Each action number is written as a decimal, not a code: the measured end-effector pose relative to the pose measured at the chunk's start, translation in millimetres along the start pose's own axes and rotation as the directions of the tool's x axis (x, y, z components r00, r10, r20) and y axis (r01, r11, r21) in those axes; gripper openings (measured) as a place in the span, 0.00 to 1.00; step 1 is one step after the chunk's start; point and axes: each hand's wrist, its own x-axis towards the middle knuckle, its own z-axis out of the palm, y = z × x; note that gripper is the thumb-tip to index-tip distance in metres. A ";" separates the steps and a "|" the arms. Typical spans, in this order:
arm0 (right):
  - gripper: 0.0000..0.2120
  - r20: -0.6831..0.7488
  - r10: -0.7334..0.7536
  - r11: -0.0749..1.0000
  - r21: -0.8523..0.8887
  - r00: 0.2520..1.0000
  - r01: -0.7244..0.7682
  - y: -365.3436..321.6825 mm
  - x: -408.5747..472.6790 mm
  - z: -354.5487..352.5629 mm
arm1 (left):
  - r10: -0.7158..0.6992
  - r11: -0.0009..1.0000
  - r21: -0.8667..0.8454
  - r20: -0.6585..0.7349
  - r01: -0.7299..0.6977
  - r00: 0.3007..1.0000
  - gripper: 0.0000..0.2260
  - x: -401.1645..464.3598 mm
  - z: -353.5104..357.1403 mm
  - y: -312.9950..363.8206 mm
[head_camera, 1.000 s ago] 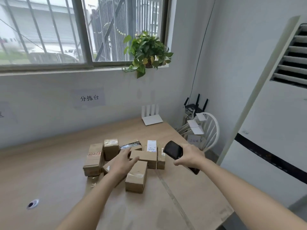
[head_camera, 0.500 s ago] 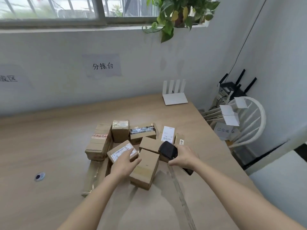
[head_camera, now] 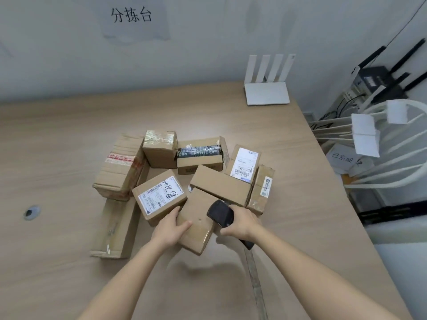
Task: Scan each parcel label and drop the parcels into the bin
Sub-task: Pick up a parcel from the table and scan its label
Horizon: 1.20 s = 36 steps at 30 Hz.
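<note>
A pale wooden surface [head_camera: 57, 146] is filling the view below a grey wall carrying a paper sign [head_camera: 132, 18], with a white router [head_camera: 266, 94] sitting at the far edge and a white chair [head_camera: 388, 144] standing just off the right side. A cluster of cardboard parcels [head_camera: 184, 176] is lying in the middle of the surface, several touching or overlapping. The left hand [head_camera: 169, 228] is gripping the plain parcel [head_camera: 196, 224] nearest the person, its thumb lying across the top face and its fingers [head_camera: 172, 213] curling over the left edge, beside the labelled parcel [head_camera: 159, 196] whose barcode sticker is facing up. The right hand [head_camera: 241, 221] is holding a black scanner [head_camera: 220, 213], fingers wrapping its handle, the scanner's head hovering just above the right part of the plain parcel's top. No label is showing on that top face. A long flat box [head_camera: 113, 227] is lying at the left of the cluster.
</note>
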 end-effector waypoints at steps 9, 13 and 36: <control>0.35 0.062 -0.011 0.994 0.109 0.998 0.004 2.5 30.2 10.6 | -0.071 0.962 -0.260 0.045 0.081 0.996 0.26 14.3 23.4 0.4; 0.45 0.067 -0.020 0.980 0.200 0.998 0.006 5.6 32.3 9.9 | -0.179 0.867 -0.464 0.049 0.181 0.983 0.28 15.6 30.7 2.8; 0.33 -0.202 -0.163 0.813 0.528 0.966 0.247 -49.1 -223.8 37.1 | 0.005 0.771 -0.618 -0.237 -0.154 0.972 0.22 -216.2 -27.3 -12.8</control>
